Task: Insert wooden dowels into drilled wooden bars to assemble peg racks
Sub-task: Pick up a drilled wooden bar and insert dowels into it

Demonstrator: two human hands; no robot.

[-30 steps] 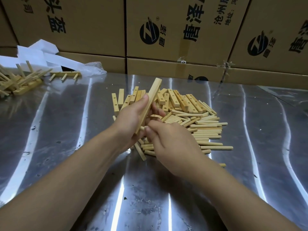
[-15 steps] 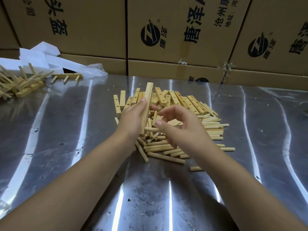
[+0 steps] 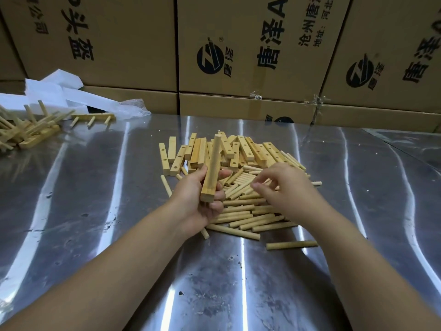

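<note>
Bars (image 3: 241,149) lie behind dowels (image 3: 245,211) (racks (image 3: 93,118) far left).

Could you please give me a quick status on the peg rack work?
Left hand grips pale square-section wooden bar, end up. Right hand over loose round wooden dowels, fingers curled, grasp unclear. Nothing blocking them.

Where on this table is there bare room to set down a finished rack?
Bare table lies left, between the finished racks and the drilled bars; right of the dowel pile; and in front, between the forearms, beside one stray dowel. The centre is crowded: left hand gripping a bar, right hand over that pile.
</note>
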